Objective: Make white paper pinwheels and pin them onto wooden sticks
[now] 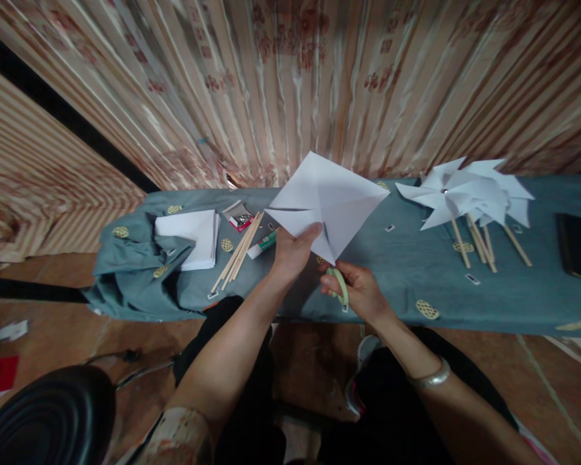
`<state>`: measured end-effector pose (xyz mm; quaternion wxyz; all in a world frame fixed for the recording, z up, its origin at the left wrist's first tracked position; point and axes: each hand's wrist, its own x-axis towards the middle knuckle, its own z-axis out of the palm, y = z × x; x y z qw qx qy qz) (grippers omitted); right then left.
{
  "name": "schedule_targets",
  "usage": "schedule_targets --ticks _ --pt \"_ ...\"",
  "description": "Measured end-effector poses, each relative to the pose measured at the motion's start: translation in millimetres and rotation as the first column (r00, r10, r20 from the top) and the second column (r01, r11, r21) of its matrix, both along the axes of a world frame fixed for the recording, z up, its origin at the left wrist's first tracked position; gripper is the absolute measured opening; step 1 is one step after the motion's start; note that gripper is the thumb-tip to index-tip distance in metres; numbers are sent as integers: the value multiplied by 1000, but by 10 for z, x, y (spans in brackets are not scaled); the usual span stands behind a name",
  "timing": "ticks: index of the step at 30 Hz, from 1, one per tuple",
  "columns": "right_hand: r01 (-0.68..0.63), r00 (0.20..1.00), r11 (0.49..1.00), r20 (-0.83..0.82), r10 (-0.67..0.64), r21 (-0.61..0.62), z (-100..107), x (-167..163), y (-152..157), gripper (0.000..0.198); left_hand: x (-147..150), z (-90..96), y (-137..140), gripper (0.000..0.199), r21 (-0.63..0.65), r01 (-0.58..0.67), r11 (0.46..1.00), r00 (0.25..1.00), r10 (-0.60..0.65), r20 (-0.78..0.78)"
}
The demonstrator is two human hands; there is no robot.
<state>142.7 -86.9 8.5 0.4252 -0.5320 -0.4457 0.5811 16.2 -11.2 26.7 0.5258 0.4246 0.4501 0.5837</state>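
A square sheet of white paper [334, 187] is held up over the cloth, one corner toward me. Fold lines cross it, and slits run in from its left and near corners. My left hand [295, 248] pinches the sheet between those two slits, thumb on top. Through the handles of a pair of light green scissors [339, 284] go the fingers of my right hand [361, 290]. The blades are hidden at the sheet's near corner. Beside my left hand lie a green and white tube [262, 245] and several thin wooden sticks [237, 255].
A stack of white paper [188, 242] and a small open box of metal bits [239, 216] lie to the left. White paper pinwheels [469, 194] on sticks rest at the right, before a dark flat object [580, 245]. A curtain [295, 84] hangs behind the cloth-covered table [392, 284].
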Motion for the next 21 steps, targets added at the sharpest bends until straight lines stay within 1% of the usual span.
schedule_targets --ticks 8,17,21 --pt "34 999 999 -29 -35 -23 0 -23 4 50 3 20 4 20 -14 -2 1000 1000 2 10" --pt "-3 999 999 35 1 50 11 15 15 46 25 18 -53 19 -44 38 998 999 -38 16" --pt "-4 999 999 33 2 50 4 22 23 46 33 14 -59 20 -48 33 998 999 -32 27"
